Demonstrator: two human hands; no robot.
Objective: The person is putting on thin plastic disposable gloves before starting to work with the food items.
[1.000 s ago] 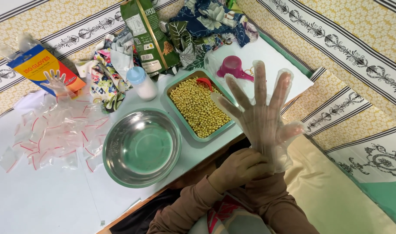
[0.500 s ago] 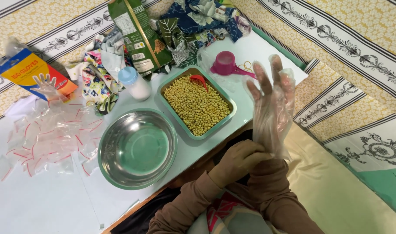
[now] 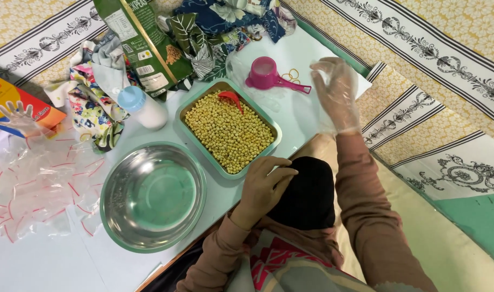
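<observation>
Right hand: the right hand is raised over the far right of the table, covered by a thin clear plastic glove; its fingers are loosely spread and curled and grasp nothing.
Left hand: the bare left hand rests at the near table edge, fingers bent and loose on a black cloth over the knee; it holds nothing.
Nearest to right hand: a pink measuring scoop lies just to its left, bowl away from the hand, handle running toward it, so the long axis points almost at the gloved fingers.
Nearest to left hand: a green tray of yellow dried peas lies directly beyond the knuckles, its long axis slanting from near right to far left; a small red scoop sits at its far end.
Further left: a steel bowl stands left of the left hand, just beside the tray; beyond it are a white bottle with a blue cap, a green pouch and clear zip bags.
Which hand is nearer: the right to the pink scoop, the left to the tray and bowl.
</observation>
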